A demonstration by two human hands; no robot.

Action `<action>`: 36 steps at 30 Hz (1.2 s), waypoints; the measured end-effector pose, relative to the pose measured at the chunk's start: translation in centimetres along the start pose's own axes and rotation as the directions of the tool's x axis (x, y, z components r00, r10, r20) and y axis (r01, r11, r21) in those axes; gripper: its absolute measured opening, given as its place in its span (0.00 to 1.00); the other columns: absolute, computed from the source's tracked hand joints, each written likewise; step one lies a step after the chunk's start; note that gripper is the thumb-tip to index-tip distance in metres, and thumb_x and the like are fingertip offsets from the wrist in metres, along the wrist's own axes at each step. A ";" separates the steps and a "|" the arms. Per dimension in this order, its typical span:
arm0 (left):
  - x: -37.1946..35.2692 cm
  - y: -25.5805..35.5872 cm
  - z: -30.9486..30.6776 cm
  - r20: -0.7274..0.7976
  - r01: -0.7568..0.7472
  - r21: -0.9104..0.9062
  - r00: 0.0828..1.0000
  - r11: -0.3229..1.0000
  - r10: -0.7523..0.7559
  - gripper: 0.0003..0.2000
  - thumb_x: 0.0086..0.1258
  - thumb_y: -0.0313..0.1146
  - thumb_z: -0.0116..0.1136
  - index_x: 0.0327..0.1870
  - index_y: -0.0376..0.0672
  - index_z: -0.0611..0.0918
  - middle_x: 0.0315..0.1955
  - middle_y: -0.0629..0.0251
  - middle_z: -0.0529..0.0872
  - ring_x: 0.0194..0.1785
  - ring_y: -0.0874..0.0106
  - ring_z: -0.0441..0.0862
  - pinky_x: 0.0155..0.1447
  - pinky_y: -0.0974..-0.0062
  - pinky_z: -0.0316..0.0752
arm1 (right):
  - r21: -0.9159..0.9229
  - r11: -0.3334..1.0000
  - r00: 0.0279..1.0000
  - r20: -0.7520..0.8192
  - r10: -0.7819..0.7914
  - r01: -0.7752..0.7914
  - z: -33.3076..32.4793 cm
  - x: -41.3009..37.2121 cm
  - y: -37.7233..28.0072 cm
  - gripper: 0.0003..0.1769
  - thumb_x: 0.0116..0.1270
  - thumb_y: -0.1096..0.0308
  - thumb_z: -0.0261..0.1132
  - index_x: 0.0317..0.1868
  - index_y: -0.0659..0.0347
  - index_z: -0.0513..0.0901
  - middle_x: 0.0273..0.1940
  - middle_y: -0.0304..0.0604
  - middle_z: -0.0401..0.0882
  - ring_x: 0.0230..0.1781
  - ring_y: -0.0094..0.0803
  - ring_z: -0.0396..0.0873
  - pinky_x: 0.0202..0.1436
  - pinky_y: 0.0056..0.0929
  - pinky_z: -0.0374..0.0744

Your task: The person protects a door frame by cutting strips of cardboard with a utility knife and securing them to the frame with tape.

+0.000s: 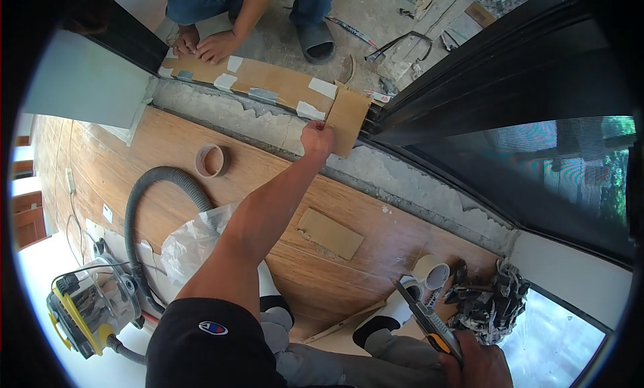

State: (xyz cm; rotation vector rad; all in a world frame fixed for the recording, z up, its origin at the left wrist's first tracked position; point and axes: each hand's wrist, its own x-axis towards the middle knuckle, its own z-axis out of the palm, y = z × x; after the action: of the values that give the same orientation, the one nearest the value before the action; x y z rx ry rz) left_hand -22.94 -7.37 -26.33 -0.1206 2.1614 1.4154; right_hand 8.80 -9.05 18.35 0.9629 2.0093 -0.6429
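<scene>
Left hand (pixel 316 138), far centre: fingers pinched narrow on the near edge of the cardboard flap (pixel 350 120), just beside the dark door frame (pixel 469 86). Right hand (pixel 479 364), near right: fist closed round a utility knife (pixel 426 317), blade pointing far and left. Taped cardboard strip (pixel 268 79) along the far threshold, touched at its left end by a co-worker's hands (pixel 216 47). Tape roll (pixel 212 160), vacuum hose (pixel 154 187) and loose cardboard piece (pixel 330 232) on the wood floor (pixel 389 234).
</scene>
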 end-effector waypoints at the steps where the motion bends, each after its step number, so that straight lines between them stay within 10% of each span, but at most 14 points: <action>1: -0.1 0.1 0.0 -0.002 0.000 -0.001 1.000 1.000 0.000 0.12 0.64 0.34 0.64 0.43 0.35 0.86 0.38 0.53 0.90 0.43 0.61 0.88 0.50 0.65 0.81 | -0.042 0.999 0.999 -0.030 -0.015 0.013 0.2 0.0 0.1 0.19 0.75 0.61 0.61 0.59 0.62 0.71 0.29 0.64 0.83 0.29 0.62 0.84 0.31 0.55 0.80; 23: -4.0 1.4 -5.7 0.238 0.130 -0.110 0.966 0.985 -0.101 0.11 0.66 0.32 0.63 0.44 0.34 0.84 0.35 0.59 0.88 0.37 0.71 0.84 0.41 0.70 0.78 | 0.262 0.960 0.992 0.106 0.072 -0.098 -1.8 2.2 -1.7 0.25 0.70 0.64 0.58 0.67 0.58 0.74 0.50 0.68 0.83 0.52 0.65 0.81 0.52 0.53 0.79; 26: -6.0 -0.3 -8.1 0.193 0.120 -0.039 0.975 0.992 -0.110 0.11 0.67 0.32 0.62 0.43 0.34 0.84 0.34 0.60 0.88 0.36 0.71 0.83 0.41 0.70 0.78 | 0.320 0.928 0.925 0.376 0.059 -0.190 -2.4 5.0 -1.5 0.27 0.73 0.59 0.58 0.70 0.59 0.72 0.54 0.67 0.82 0.57 0.56 0.83 0.58 0.52 0.77; 28: -7.1 -1.6 -9.2 0.122 0.107 -0.005 0.987 0.994 -0.105 0.10 0.68 0.32 0.61 0.43 0.34 0.84 0.33 0.60 0.88 0.36 0.72 0.83 0.41 0.70 0.79 | 0.167 0.919 0.924 0.081 -0.374 0.358 -0.8 9.2 0.8 0.13 0.77 0.61 0.57 0.48 0.64 0.70 0.26 0.54 0.81 0.24 0.59 0.83 0.26 0.51 0.78; 36: -9.5 -3.6 -8.1 -0.189 0.122 0.182 0.978 0.976 -0.087 0.13 0.63 0.33 0.62 0.45 0.36 0.86 0.37 0.49 0.87 0.42 0.54 0.86 0.51 0.62 0.80 | -0.105 0.912 0.911 -0.078 -0.406 0.397 4.0 29.6 -3.9 0.16 0.79 0.58 0.56 0.48 0.66 0.71 0.30 0.64 0.83 0.36 0.67 0.83 0.43 0.60 0.79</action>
State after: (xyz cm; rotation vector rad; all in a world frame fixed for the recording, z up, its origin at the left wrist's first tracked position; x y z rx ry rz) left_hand -16.77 -18.10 -22.22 -0.2969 2.3896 1.1677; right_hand -4.14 -2.23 -8.02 0.5359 2.3291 -0.7296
